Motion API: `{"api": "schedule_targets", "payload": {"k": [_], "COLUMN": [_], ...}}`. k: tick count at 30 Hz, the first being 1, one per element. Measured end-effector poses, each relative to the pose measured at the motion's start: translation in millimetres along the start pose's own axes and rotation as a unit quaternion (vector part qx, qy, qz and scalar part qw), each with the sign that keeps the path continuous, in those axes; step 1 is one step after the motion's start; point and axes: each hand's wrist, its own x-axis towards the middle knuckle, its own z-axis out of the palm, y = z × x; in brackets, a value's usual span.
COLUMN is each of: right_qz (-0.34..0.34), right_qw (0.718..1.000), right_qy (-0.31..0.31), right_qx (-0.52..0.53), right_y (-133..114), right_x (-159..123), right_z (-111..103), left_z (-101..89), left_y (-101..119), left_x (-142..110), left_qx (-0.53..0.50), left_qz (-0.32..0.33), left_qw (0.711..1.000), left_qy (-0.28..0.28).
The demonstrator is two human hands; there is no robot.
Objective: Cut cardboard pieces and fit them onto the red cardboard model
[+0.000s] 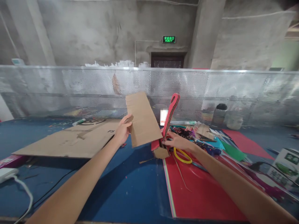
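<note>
My left hand [124,130] pinches the left edge of a brown cardboard piece [143,121], holding it up and tilted above the table. My right hand [176,141] grips a red-covered cardboard construction [171,113] near its base. A long red arm with a slot at its top rises from that base, whose near face is bare cardboard. The lower right corner of the cardboard piece meets or overlaps the construction; I cannot tell whether they touch. Yellow-handled scissors [183,157] lie just below my right hand, on red sheets [201,189].
A large flat cardboard sheet [70,140] lies at the left with a marker [78,122] on it. A dark-capped bottle [219,115] and a clear jar [234,121] stand at the back right. A perforated metal screen [93,84] borders the blue table [126,193]. A white charger [8,175] sits at left.
</note>
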Motion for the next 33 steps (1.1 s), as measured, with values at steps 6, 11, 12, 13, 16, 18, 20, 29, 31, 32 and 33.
{"api": "schedule_targets", "payload": {"k": [6, 11, 12, 13, 16, 18, 20, 29, 31, 32, 33], "right_qz": [-0.120, -0.197, -0.214, -0.225, -0.230, -0.215, -0.186, -0.131, -0.135, -0.135, -0.134], "right_qw": [0.989, 0.974, 0.970, 0.967, 0.966, 0.970, 0.976, 0.987, 0.987, 0.987, 0.987], "right_qy": [0.017, 0.055, 0.060, 0.067, 0.081, 0.082, 0.088, 0.089, 0.086, 0.087, 0.090], "right_qx": [-0.083, -0.100, -0.101, -0.100, -0.089, -0.078, -0.067, -0.020, -0.010, -0.007, -0.005], "right_y": [5, 3, 1, 0, -3, -3, -2, 4, 6, 7, 9], "right_x": [5, 5, 4, 4, 4, 3, 3, 5, 6, 6, 7], "right_z": [0, 6, 7, 8, 10, 12, 13, 12, 11, 11, 11], "left_z": [6.1, 9.1, 10.2, 11.7, 18.0, 22.4, 25.8, 36.5, 36.5, 35.9, 34.9], "left_y": [6, -3, -6, -9, -17, -21, -24, -11, -10, -10, -10], "left_x": [3, 3, 1, -1, -11, -18, -23, -42, -44, -44, -44], "left_qx": [-0.066, -0.069, -0.065, -0.058, -0.018, 0.020, 0.066, 0.280, 0.299, 0.310, 0.322], "left_qz": [0.002, -0.011, -0.012, -0.014, -0.014, -0.005, 0.006, 0.133, 0.152, 0.163, 0.176], "left_qw": [0.993, 0.987, 0.987, 0.989, 0.997, 0.999, 0.997, 0.928, 0.916, 0.908, 0.900], "left_qy": [0.097, 0.146, 0.144, 0.135, 0.072, 0.025, -0.026, -0.206, -0.220, -0.229, -0.237]}}
